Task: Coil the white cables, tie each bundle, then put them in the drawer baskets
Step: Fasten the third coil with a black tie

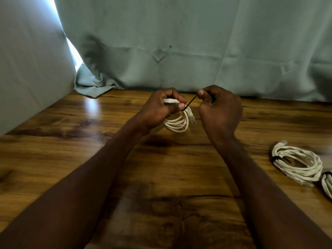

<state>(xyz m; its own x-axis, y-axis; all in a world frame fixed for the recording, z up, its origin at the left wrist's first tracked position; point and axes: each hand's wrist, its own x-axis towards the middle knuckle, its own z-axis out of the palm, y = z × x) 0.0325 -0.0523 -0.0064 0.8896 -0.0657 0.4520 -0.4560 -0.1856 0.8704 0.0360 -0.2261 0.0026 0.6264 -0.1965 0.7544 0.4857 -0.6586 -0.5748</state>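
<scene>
My left hand (161,108) grips a small coil of white cable (177,123) just above the wooden table, near its far edge; the loops hang below my fingers. A thin black tie (190,103) runs taut from the coil up to my right hand (220,108), which pinches its free end between thumb and finger. A second white coil (298,163), bound with a black tie, lies on the table at the right. Part of a third tied bundle (327,184) shows at the right edge.
The wooden table (89,141) stretches out in front of me. A pale green curtain (179,42) hangs along the table's far edge and bunches at the back left corner. No drawer or basket is in view.
</scene>
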